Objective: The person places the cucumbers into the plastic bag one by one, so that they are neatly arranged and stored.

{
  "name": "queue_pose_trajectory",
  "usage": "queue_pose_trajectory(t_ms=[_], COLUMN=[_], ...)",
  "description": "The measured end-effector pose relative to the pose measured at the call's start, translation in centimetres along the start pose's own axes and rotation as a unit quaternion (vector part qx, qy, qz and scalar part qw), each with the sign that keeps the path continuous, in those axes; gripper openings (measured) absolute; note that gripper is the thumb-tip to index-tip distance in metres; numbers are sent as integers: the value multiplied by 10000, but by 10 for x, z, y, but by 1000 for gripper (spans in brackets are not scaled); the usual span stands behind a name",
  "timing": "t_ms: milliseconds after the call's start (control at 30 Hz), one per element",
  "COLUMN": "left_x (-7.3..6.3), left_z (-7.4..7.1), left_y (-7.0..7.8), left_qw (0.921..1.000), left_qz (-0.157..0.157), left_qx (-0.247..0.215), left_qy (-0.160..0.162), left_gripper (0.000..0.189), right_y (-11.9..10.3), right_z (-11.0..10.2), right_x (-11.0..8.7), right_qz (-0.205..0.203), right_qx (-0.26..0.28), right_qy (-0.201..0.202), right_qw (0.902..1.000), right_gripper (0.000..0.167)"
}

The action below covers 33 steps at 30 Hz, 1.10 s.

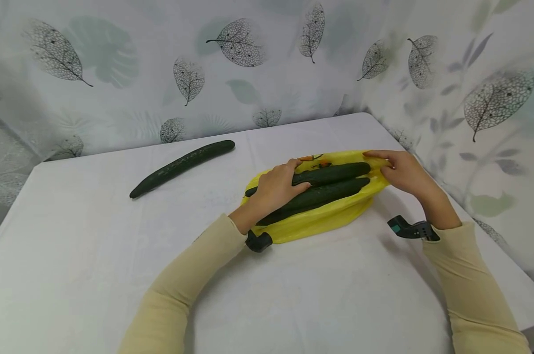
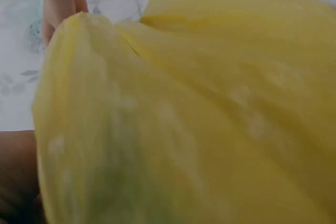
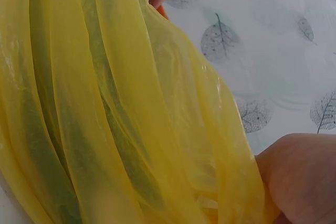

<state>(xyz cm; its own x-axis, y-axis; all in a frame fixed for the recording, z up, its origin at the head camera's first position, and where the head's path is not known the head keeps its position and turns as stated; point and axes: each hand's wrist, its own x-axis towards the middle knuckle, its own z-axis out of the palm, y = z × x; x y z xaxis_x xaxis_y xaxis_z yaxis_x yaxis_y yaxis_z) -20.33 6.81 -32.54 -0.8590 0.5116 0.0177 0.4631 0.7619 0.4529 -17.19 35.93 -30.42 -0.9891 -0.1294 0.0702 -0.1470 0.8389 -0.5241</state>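
A yellow plastic bag [image 1: 315,228] lies spread open on the table, with two long dark green cucumbers in it side by side. My left hand [image 1: 272,191] reaches over the bag and grips the farther cucumber [image 1: 344,171], thumb on its near side and fingers across the far side. The nearer cucumber [image 1: 333,192] lies just below that thumb. At the bag's right end my right hand [image 1: 404,171] pinches the plastic edge between thumb and fingers. The right wrist view shows stretched folds of the bag [image 3: 121,103] beside the right hand [image 3: 304,177].
Another cucumber [image 1: 183,167] lies alone on the white table [image 1: 85,255], toward the back left. Small orange bits [image 1: 323,163] show along the bag's far side. Leaf-patterned cloth [image 1: 138,59] stands behind the table and along its right side.
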Motion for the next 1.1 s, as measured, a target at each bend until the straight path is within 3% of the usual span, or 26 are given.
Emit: queue_pose_trajectory(t_ms=[300,567,833,1100], left_x=[-9,-15,-23,-37], left_z=[-6,-9,-9,-13], left_y=[-15,-21,-27,-37], left_qw=[9993,9980,9996,9998], left_qz=[-47,-133,-130,37], left_qx=[32,-272,31,-61], left_qy=[-378,-551,-242,207], left_gripper=[53,50,45,35], right_y=[-3,-4,-4,-3], right_z=[-1,-2,-1,0], right_x=[0,-1,0,0], right_qz=[73,67,106,116], right_qx=[-12,35,90,103], right_qy=[-44,-4,7,6], right_qw=[10000,10000,9999,9999], right_gripper=[47,47,47,46])
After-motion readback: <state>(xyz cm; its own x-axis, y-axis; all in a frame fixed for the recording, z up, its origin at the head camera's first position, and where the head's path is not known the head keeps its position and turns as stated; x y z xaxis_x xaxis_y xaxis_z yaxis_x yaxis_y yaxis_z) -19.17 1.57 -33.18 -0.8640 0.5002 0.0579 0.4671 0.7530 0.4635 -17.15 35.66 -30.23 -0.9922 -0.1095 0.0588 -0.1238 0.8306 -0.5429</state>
